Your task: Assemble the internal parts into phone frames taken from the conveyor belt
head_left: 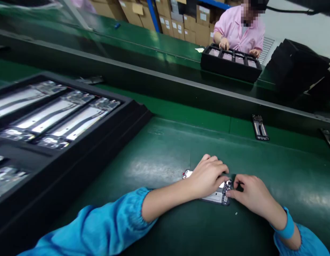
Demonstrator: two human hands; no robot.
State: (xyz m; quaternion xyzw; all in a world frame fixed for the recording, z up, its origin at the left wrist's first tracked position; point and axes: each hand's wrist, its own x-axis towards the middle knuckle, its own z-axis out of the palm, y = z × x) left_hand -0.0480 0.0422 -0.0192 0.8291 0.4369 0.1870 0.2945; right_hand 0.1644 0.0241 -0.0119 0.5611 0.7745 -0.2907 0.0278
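Note:
An opened phone body (217, 195) with bare circuitry lies flat on the green mat (165, 160) in front of me. My left hand (207, 176) rests over most of it, fingers curled down and pressing it to the mat. My right hand (250, 193) sits at the phone's right end, thumb and fingers pinched against its edge. Both arms wear blue sleeves.
A large black tray (82, 149) holding several phone bodies fills the left. Across the raised rail, a person in pink handles another black tray (230, 65). Loose phone parts (259, 127) lie on the belt at right, and cardboard boxes (181, 21) are stacked behind.

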